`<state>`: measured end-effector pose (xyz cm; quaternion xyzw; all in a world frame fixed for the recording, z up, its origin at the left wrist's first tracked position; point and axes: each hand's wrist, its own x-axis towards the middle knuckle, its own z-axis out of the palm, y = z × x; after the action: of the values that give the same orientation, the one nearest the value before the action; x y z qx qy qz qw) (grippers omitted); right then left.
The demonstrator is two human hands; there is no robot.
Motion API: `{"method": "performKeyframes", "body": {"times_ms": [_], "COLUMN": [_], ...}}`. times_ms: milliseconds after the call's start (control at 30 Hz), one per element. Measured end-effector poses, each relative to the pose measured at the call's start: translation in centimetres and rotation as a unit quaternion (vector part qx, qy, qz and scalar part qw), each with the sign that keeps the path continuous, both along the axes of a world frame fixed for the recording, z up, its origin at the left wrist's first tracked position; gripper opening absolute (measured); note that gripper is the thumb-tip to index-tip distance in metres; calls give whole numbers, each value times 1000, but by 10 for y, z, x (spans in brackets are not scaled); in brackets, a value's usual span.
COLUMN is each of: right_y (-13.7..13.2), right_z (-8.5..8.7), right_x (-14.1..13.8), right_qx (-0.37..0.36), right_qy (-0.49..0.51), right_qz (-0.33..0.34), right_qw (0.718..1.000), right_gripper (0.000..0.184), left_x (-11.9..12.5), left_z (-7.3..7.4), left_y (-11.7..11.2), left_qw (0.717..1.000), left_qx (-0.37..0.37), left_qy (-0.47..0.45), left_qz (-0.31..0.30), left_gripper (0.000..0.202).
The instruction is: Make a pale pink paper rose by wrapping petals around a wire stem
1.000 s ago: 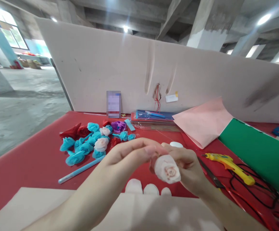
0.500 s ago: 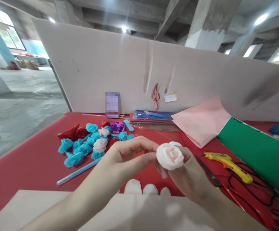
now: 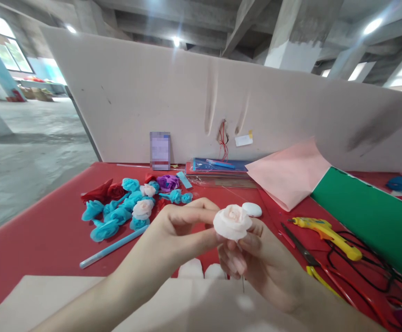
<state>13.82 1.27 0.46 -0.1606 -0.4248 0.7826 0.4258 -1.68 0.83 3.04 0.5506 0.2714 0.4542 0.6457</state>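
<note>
We are gripping a pale pink paper rose [image 3: 232,222] from below with our right hand [image 3: 256,260], our left hand [image 3: 182,228] pinching its 9 o'clock edge. A heap of paper flowers [image 3: 128,207] is lying at 10 o'clock, a yellow glue gun [image 3: 325,230] at 3 o'clock on the red table [image 3: 41,230].

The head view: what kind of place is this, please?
Probably a craft workbench in a bare concrete hall: finished paper roses on the red table, a yellow glue gun, and coloured paper sheets.

Nothing readable here: the card [image 3: 159,151] against the board [image 3: 187,101] is blurred, the small tag [image 3: 243,139] too tiny.
</note>
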Motion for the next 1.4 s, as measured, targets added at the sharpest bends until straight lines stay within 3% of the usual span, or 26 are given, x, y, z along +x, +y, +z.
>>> {"method": "performKeyframes", "body": {"times_ms": [233, 433, 567, 733, 900, 1233, 1400], "right_y": [-10, -11, -9, -7, -9, -9, -8], "right_z": [6, 5, 3, 4, 5, 1, 0], "right_x": [-3, -4, -5, -5, -7, -7, -8], "right_qx": [6, -27, -46, -32, -20, -1, -6], "right_qy": [-4, 11, 6, -4, 10, 27, 14], "right_qz": [-58, -36, -31, -27, -25, -26, -50], "right_qw": [998, 999, 998, 999, 999, 999, 999], "right_gripper": [18, 20, 23, 24, 34, 23, 30], "left_x": [-1, 3, 5, 6, 8, 6, 9], "left_z": [-10, -18, -24, -25, -22, -30, -31], "left_y": [2, 0, -1, -4, -6, -11, -11], "left_qw": [999, 999, 1000, 1000, 999, 999, 999], "left_qx": [40, 5, 0, -11, -20, -11, -15], "left_qy": [-17, -17, -6, -19, -32, -28, -39], "left_qz": [-21, -47, -24, 12, 9, 18, 27], "left_gripper": [8, 20, 29, 26, 25, 26, 26]}}
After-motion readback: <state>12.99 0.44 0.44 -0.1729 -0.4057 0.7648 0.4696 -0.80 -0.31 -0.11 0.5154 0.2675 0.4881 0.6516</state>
